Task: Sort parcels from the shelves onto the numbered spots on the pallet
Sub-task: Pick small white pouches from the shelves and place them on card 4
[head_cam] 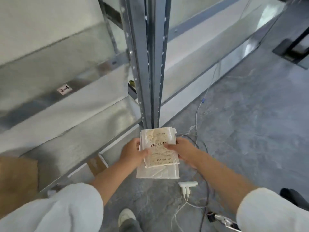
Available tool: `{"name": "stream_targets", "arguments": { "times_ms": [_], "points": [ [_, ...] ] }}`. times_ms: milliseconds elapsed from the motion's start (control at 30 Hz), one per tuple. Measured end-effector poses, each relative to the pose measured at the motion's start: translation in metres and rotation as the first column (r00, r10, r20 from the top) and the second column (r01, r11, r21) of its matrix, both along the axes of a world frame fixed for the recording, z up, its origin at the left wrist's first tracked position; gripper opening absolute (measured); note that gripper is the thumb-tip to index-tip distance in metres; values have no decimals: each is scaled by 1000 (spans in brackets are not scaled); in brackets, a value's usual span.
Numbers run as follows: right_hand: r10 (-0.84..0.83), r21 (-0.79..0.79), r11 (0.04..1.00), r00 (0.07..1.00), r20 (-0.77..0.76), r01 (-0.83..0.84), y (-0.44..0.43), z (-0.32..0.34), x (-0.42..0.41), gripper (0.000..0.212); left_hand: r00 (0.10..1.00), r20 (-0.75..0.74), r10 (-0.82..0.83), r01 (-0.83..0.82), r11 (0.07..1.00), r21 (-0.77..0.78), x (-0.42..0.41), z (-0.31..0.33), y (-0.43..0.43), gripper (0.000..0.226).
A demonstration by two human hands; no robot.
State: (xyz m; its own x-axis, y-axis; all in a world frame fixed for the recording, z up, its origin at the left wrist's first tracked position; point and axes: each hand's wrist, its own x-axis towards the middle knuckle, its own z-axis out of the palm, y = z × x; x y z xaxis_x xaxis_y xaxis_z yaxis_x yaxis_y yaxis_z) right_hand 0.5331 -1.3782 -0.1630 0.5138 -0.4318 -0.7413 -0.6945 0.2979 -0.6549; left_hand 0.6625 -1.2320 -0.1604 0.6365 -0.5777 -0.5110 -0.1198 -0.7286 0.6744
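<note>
Parcel (pixel 158 153) pinched by both hands; label print mostly illegible.

Single head-worn wide view — aimed forward and down at floor (pixel 250 128) and shelves (pixel 80 108).

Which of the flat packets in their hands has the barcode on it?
The top packet, its barcode label facing up; the larger packet beneath shows only plain white. The left hand and right hand pinch the stack's sides.

Parcel (pixel 158 137) label (pixel 161 155) print illegible; cardboard box (pixel 16 174) cropped at left
</note>
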Motion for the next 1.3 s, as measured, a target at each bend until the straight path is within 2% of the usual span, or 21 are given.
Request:
{"name": "stream_targets", "arguments": {
  "times_ms": [100,300,467,600,667,767,933,1033,1300],
  "points": [
    [-3,-29,1000,994,112,6,-2,89,-10,23,994,112,13,-2,995,-96,-14,87,3,34],
    [146,-187,978,949,280,-96,47,251,-57,20,952,172,255,-199,937,-287,-89,251,66,29],
    [346,-260,929,873,344,-265,136,329,-74,32,813,152,562,-467,786,-404,-147,306,159,25],
    [483,-385,855,804,347,-347,213,365,-66,32,708,117,696,-567,660,-493,-174,348,238,23],
    [548,-399,821,761,348,-409,257,379,-64,28,652,91,753,-603,588,-540,-183,361,285,25],
    [614,-357,787,698,370,-503,327,395,-60,30,539,63,840,-667,471,-577,-200,369,360,28],
    [688,-303,725,623,371,-619,466,405,-62,30,285,-45,958,-770,200,-606,-244,365,475,25],
    [785,-307,613,515,344,-728,567,404,-69,25,114,-90,989,-787,35,-616,-279,366,562,22],
    [922,-283,299,200,330,-911,821,398,-117,32,-189,-61,980,-791,-188,-583,-371,371,788,18]
  ]
}}
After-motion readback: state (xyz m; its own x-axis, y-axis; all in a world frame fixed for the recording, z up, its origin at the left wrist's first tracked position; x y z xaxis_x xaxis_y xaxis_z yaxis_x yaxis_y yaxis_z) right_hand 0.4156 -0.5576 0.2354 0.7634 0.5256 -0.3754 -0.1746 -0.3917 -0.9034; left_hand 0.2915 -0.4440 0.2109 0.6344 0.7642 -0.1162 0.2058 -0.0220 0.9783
